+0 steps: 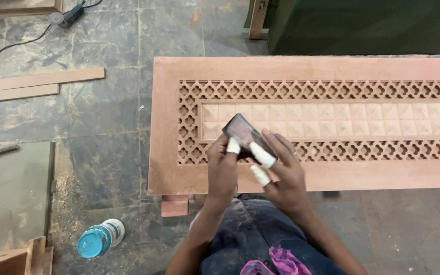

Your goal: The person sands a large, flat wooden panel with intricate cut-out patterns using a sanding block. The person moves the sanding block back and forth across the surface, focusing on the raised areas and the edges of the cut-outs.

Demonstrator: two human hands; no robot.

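A long carved wooden panel (pixel 281 69) with a pierced lattice border and a row of raised pyramid squares lies flat in front of me. Both hands press a dark, worn piece of sandpaper (pixel 242 131) onto its near left part. My left hand (pixel 222 170) grips the paper's near edge, one fingertip wrapped in white tape. My right hand (pixel 283 170) holds the paper from the right, with two fingers taped white.
A capped plastic bottle with a teal lid (pixel 100 238) lies on the dusty stone floor at lower left. Wooden strips (pixel 42 81) lie at upper left, with a power tool and cable (pixel 70 15) beyond. A green cabinet (pixel 362 25) stands behind the panel.
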